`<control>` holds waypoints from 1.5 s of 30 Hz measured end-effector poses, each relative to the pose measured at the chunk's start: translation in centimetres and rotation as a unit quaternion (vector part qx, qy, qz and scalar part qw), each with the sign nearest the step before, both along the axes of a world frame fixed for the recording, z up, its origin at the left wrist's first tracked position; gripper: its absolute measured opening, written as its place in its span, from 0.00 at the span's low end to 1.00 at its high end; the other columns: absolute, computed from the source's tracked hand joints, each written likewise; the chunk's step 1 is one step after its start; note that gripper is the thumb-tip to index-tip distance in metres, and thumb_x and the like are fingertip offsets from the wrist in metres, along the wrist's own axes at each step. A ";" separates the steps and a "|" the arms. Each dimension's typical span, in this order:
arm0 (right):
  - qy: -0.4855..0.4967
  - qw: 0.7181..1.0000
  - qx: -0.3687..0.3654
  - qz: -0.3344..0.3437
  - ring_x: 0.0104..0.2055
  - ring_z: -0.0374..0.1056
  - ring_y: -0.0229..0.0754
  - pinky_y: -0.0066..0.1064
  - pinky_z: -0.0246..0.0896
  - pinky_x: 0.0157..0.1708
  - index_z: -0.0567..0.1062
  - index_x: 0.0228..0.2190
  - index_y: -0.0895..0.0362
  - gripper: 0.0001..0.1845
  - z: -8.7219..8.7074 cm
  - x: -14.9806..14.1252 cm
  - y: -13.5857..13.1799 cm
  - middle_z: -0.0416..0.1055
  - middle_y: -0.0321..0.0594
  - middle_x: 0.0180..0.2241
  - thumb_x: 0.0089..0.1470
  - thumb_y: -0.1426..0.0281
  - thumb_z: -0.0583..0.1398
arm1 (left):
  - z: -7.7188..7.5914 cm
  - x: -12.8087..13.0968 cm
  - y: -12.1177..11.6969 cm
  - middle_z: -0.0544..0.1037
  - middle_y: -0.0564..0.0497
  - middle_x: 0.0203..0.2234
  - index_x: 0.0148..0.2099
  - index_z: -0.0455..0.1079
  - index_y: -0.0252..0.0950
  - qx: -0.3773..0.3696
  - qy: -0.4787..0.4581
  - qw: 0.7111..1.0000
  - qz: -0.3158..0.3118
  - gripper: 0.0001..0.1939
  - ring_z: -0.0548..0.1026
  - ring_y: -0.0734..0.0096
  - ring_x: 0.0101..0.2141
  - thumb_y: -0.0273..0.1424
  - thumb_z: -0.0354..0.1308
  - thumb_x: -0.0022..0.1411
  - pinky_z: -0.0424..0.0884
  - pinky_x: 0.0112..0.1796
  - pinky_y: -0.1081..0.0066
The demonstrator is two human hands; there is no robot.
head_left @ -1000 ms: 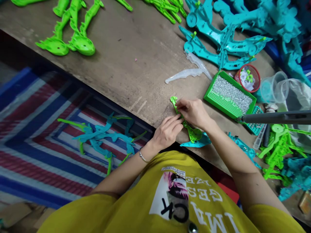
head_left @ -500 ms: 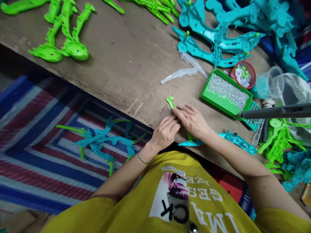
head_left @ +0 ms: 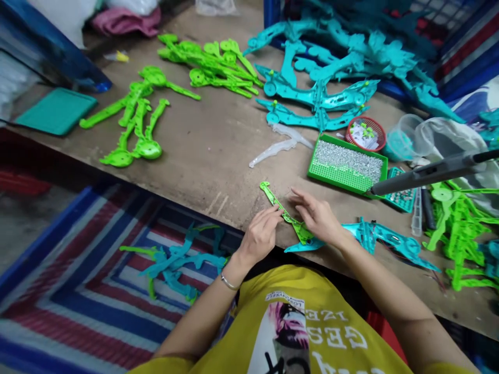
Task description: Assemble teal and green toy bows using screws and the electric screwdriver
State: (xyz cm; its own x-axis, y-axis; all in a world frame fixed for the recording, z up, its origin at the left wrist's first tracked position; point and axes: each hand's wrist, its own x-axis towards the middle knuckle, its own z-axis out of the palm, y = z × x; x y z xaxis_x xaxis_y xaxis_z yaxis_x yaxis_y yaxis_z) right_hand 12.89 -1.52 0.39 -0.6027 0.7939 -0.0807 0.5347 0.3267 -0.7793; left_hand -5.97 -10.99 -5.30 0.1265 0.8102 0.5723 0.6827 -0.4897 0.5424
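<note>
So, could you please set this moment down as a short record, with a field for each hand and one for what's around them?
Left hand: fingertips on a lime-green plastic strip
Right hand: open, fingers just above the strip
Beside the hands: turquoise plastic frame
Farther along the bench: green tray of silver beads; grey rod-shaped tool
Worktop: worn wooden bench

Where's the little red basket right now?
In the head view, the small red basket sits toward the right on the wooden table, just beyond the green tray of silver beads, with a clear plastic cup to its right.
</note>
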 end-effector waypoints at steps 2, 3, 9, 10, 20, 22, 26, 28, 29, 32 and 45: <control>0.006 1.000 0.006 -0.020 0.58 0.75 0.44 0.43 0.71 0.59 0.65 0.64 0.56 0.27 -0.2 1.1 -0.5 0.78 0.47 0.56 0.64 0.72 0.53 | 0.3 -0.7 0.8 0.83 0.43 0.45 0.47 0.71 0.35 0.021 0.002 1.000 0.000 0.18 0.80 0.63 0.52 0.14 0.46 0.64 0.77 0.53 0.61; 0.009 0.999 0.009 -0.032 0.58 0.75 0.44 0.43 0.71 0.59 0.66 0.63 0.56 0.27 -0.2 1.6 -0.7 0.78 0.47 0.56 0.64 0.72 0.54 | 0.5 -1.1 1.7 0.83 0.43 0.45 0.47 0.71 0.36 0.029 0.007 1.000 0.007 0.18 0.81 0.63 0.51 0.15 0.47 0.63 0.76 0.52 0.61; 0.029 0.998 0.026 -0.055 0.56 0.76 0.45 0.43 0.72 0.59 0.67 0.62 0.57 0.26 -0.2 2.9 -0.9 0.78 0.49 0.55 0.63 0.72 0.54 | 2.4 -3.0 13.3 0.79 0.35 0.52 0.59 0.69 0.33 -0.093 0.100 0.979 0.148 0.20 0.75 0.52 0.56 0.24 0.48 0.68 0.71 0.56 0.52; 0.030 0.998 0.032 -0.054 0.56 0.77 0.45 0.43 0.72 0.58 0.67 0.62 0.57 0.26 -0.1 3.0 -0.8 0.78 0.49 0.55 0.63 0.72 0.55 | 2.6 -3.1 15.4 0.77 0.32 0.55 0.61 0.67 0.30 -0.130 0.121 0.971 0.162 0.21 0.72 0.47 0.59 0.26 0.51 0.67 0.69 0.56 0.49; 0.018 0.966 0.257 0.002 0.71 0.58 0.52 0.56 0.57 0.69 0.72 0.59 0.52 0.24 2.2 3.8 1.8 0.64 0.47 0.67 0.62 0.72 0.59 | 6.8 -4.5 12.0 0.80 0.40 0.50 0.58 0.73 0.32 -0.204 0.167 0.964 -0.031 0.19 0.78 0.57 0.50 0.29 0.49 0.69 0.72 0.54 0.58; 0.037 0.969 0.236 0.065 0.70 0.60 0.49 0.52 0.61 0.67 0.72 0.60 0.50 0.24 2.8 3.1 1.5 0.65 0.46 0.67 0.64 0.72 0.57 | 8.9 -4.7 8.6 0.82 0.44 0.47 0.57 0.74 0.35 -0.202 0.141 0.963 -0.112 0.18 0.80 0.62 0.47 0.33 0.50 0.72 0.74 0.49 0.64; 0.132 0.978 0.149 0.058 0.53 0.74 0.41 0.39 0.72 0.55 0.77 0.54 0.53 0.18 2.9 1.5 0.2 0.77 0.45 0.51 0.66 0.71 0.56 | 10.3 -4.1 3.6 0.80 0.47 0.49 0.57 0.73 0.43 -0.124 0.101 0.987 -0.023 0.15 0.77 0.60 0.53 0.33 0.55 0.70 0.69 0.58 0.57; 0.185 0.980 0.067 -0.028 0.45 0.76 0.40 0.36 0.74 0.48 0.79 0.51 0.53 0.15 2.4 0.9 -0.6 0.78 0.43 0.47 0.65 0.68 0.58 | 8.9 -3.2 2.2 0.74 0.45 0.57 0.61 0.68 0.44 -0.050 -0.012 0.989 0.139 0.21 0.73 0.57 0.58 0.36 0.61 0.67 0.66 0.61 0.53; 0.204 0.977 0.013 -0.067 0.41 0.77 0.39 0.34 0.75 0.44 0.79 0.50 0.53 0.15 2.2 0.7 -1.0 0.79 0.42 0.46 0.65 0.66 0.59 | 7.8 -2.6 1.7 0.71 0.44 0.60 0.62 0.64 0.45 -0.024 -0.101 0.971 0.216 0.24 0.72 0.57 0.59 0.38 0.63 0.66 0.69 0.60 0.54; 0.213 0.965 -0.115 -0.105 0.35 0.76 0.36 0.31 0.75 0.39 0.79 0.50 0.55 0.17 1.9 0.4 -2.3 0.79 0.42 0.44 0.63 0.63 0.60 | 4.4 -0.6 1.0 0.74 0.45 0.54 0.60 0.60 0.44 -0.111 -0.358 0.899 0.229 0.27 0.78 0.63 0.51 0.46 0.64 0.65 0.77 0.49 0.64; -0.043 0.979 -0.195 -0.028 0.35 0.76 0.40 0.29 0.68 0.35 0.81 0.44 0.63 0.14 0.5 0.8 1.6 0.83 0.45 0.36 0.56 0.71 0.63 | 1.5 -1.4 0.4 0.78 0.58 0.30 0.56 0.58 0.40 -0.386 -0.519 0.757 0.096 0.36 0.79 0.75 0.27 0.39 0.74 0.53 0.79 0.27 0.76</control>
State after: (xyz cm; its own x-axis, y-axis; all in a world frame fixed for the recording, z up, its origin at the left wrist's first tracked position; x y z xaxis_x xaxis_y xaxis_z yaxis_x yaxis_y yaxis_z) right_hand 13.65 0.08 0.89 -0.5369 0.7242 -0.4328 0.6123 -0.0184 -0.7904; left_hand -7.33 -10.56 -3.84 -0.2292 0.9001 -0.3704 -0.2892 0.3004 0.9089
